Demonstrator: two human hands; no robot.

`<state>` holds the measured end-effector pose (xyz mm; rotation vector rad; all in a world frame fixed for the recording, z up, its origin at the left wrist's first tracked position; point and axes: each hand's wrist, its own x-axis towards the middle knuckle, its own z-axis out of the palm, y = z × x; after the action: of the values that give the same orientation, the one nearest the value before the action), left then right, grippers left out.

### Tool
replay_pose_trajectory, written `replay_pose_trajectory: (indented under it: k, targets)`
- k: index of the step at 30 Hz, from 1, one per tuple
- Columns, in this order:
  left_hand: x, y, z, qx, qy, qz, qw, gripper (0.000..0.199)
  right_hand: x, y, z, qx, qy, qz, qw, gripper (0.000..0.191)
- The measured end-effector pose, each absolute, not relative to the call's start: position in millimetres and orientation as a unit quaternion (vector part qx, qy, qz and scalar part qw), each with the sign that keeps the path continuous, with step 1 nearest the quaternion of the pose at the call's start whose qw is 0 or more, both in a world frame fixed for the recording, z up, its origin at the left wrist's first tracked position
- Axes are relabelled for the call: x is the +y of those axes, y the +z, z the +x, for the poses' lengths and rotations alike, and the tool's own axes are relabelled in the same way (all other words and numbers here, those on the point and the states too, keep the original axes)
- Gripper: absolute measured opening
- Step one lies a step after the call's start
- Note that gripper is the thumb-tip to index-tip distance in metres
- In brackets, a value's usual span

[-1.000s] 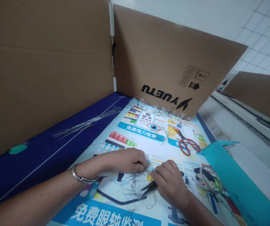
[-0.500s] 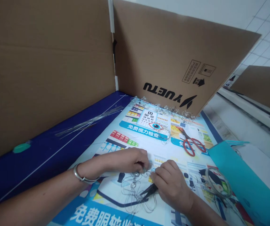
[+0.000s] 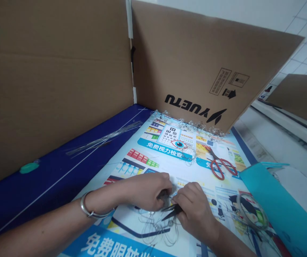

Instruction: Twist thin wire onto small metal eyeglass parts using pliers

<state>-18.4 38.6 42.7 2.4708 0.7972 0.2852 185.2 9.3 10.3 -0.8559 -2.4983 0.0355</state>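
My left hand (image 3: 145,191) pinches something thin at its fingertips, probably the fine wire (image 3: 156,225) looped across the printed poster (image 3: 166,167). A silver bangle (image 3: 90,208) circles that wrist. My right hand (image 3: 196,210) is closed on small black snips (image 3: 172,211), their blades pointing left, close to my left fingertips. The hands nearly touch above the wire loops, which hide part of the tangle. Red-handled scissors (image 3: 220,167) lie on the poster beyond my right hand.
Cardboard panels (image 3: 54,71) stand along the left and far sides. Metal rods (image 3: 105,138) lie on a dark blue surface (image 3: 46,185). Beaded wire (image 3: 188,124) runs along the poster's far edge. A teal folder (image 3: 276,203) lies at right, with a wire coil (image 3: 251,212).
My hands have moved closer together, and the snips now point more nearly level to the left. The whole scene has drifted slightly right in view.
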Motion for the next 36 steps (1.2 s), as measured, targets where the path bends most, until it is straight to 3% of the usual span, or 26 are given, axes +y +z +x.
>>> replay_pose_trajectory:
  k: [10,23,27,32,36]
  targets:
    - [30,45,-18,0.342,0.074,0.906,0.237,0.018,5,5,187,-0.874,0.058,-0.366,0.314,0.016]
    - [19,43,-7,0.406,0.061,0.901,0.139,0.011,2,13,187,-0.894,0.030,-0.317,0.315,0.011]
    - [29,40,-13,0.381,0.055,0.905,0.180,0.015,2,12,189,-0.921,-0.005,-0.286,0.265,0.018]
    - [44,39,-23,0.283,0.084,0.900,0.319,0.016,1,17,188,-0.948,-0.044,-0.246,0.198,0.022]
    - [47,38,-25,0.280,0.103,0.890,0.346,0.015,-2,17,188,-0.955,-0.062,-0.236,0.170,0.020]
